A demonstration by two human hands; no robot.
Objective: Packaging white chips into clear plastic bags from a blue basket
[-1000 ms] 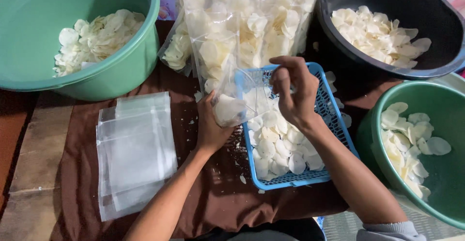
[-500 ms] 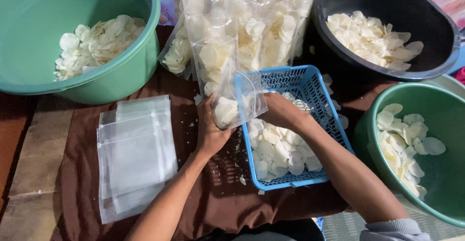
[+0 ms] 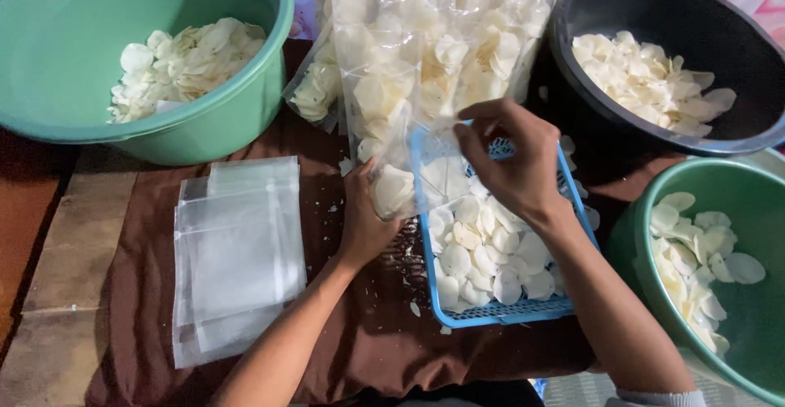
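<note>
Two bare forearms enter from the bottom edge of the frame and end in two bare hands near its centre. The left hand (image 3: 364, 223) shows no ring, watch or glove, and its forearm is uncovered all the way down to the lower edge. The right hand (image 3: 511, 158) is likewise unadorned, with short nails visible on the fingers. At the lower right corner, the hem of a light grey sleeve (image 3: 658, 397) wraps the right arm.
</note>
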